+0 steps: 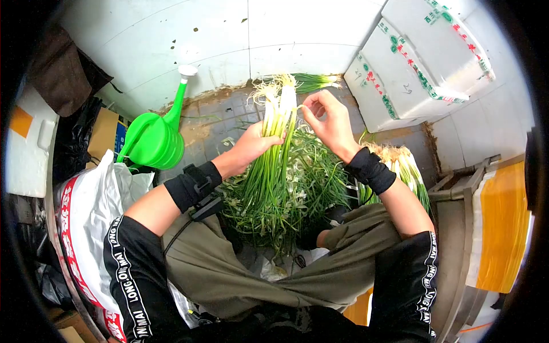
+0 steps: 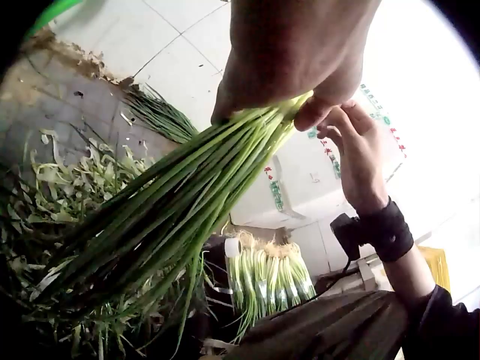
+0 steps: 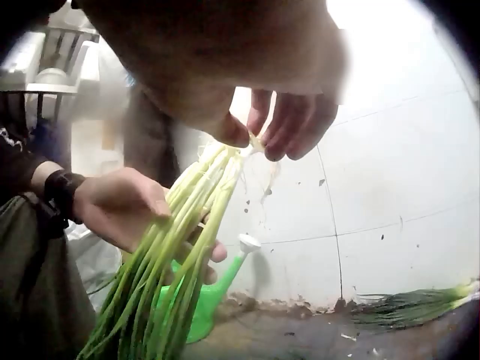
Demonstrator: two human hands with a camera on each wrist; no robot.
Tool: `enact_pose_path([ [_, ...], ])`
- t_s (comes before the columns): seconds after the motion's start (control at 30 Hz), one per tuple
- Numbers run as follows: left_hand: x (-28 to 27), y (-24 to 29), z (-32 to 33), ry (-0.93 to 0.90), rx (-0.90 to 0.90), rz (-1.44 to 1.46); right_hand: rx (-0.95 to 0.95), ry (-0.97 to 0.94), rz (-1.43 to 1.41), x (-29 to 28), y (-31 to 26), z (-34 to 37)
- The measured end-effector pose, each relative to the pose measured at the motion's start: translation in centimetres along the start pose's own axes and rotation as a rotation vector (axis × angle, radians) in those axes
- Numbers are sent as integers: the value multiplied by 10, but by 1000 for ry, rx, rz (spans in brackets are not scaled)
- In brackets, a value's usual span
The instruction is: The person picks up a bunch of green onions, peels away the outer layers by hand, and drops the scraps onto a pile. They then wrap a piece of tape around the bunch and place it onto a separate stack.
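My left hand [image 1: 250,150] grips a bunch of scallions [image 1: 264,171] partway along the stems. Its white root ends point away from me and the long green leaves hang toward my lap. Beside the white ends, my right hand [image 1: 333,124] pinches a thin pale strip of scallion skin [image 3: 256,142] between thumb and fingers, as the right wrist view shows. Beneath the bunch spreads a heap of loose green leaves and pale peelings [image 1: 320,171] on the floor.
More scallions [image 1: 313,82] lie by the wall, and bundled ones [image 1: 409,171] stand at right. A green watering can [image 1: 151,140] is at left, near a white plastic sack [image 1: 100,211]. White foam boxes [image 1: 394,74] are stacked at back right.
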State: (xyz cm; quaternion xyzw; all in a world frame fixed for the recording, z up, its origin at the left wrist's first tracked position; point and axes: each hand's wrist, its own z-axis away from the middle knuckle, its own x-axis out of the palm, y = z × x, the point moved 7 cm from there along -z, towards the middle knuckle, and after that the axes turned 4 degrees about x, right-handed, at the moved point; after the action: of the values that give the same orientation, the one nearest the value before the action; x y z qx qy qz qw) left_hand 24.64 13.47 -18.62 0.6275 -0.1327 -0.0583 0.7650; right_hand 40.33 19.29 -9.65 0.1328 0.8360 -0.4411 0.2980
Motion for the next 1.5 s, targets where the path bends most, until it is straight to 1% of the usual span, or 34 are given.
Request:
enact_pose_path([
  [0.03, 1, 1, 0, 0, 2, 0, -1, 0, 1, 0, -4, 1],
  [0.1, 0, 0, -1, 28, 2, -3, -65, -47, 7, 4, -20, 6],
  [0.13, -1, 0, -2, 31, 4, -2, -90, -87, 102, 7, -23, 7],
  [0.17, -1, -1, -3, 15, -3, 8, -90, -88, 102, 8, -21, 8],
  [0.23, 4, -1, -3, -5, -8, 20, -106, -121, 206, 10, -17, 8],
  [0.27, 5, 0, -3, -6, 1, -18, -105, -120, 208, 8, -15, 7],
  [0.33, 7, -1, -4, -6, 10, -56, -273, -114, 430, 7, -21, 6],
  [0.37, 7, -5, -6, -11, 12, -40, -272, -114, 430, 5, -20, 3],
  [0.43, 8, -9, -8, -18, 14, -23, -436, -80, 544, 4, -29, 1],
  [0.57, 11, -4, -11, -29, 20, 2, -384, -26, 584, -6, -25, -6],
  [0.63, 10, -1, -14, -42, 8, 37, -451, 23, 619, -10, -27, -7],
  [0.67, 10, 1, -16, -54, 32, 25, -451, 22, 619, -10, -27, -8],
  [0.73, 13, 5, -16, -63, 55, 24, -358, 23, 671, -14, -22, -11],
  [0.77, 14, 6, -17, -65, 57, 30, -358, 19, 673, -15, -21, -14],
  [0.83, 16, 13, -17, -69, 61, 42, -436, 103, 707, -22, -26, -18],
  [0.9, 17, 16, -18, -88, 45, -7, -428, 101, 701, -23, -26, -21],
  [1.0, 16, 20, -19, -95, 40, 1, -414, 120, 710, -27, -24, -22],
  [1.07, 16, 20, -21, -104, 41, -2, -373, 142, 718, -31, -27, -25],
  [1.13, 19, 23, -18, -121, 35, -6, -363, 128, 744, -29, -26, -26],
  [1.3, 22, 36, -10, -127, -52, 29, -359, 110, 783, -30, -24, -33],
  [1.4, 21, 31, -14, -176, -19, 62, -367, 125, 793, -30, -25, -35],
  [1.5, 19, 25, -20, -182, -17, 56, -363, 122, 798, -29, -25, -37],
])
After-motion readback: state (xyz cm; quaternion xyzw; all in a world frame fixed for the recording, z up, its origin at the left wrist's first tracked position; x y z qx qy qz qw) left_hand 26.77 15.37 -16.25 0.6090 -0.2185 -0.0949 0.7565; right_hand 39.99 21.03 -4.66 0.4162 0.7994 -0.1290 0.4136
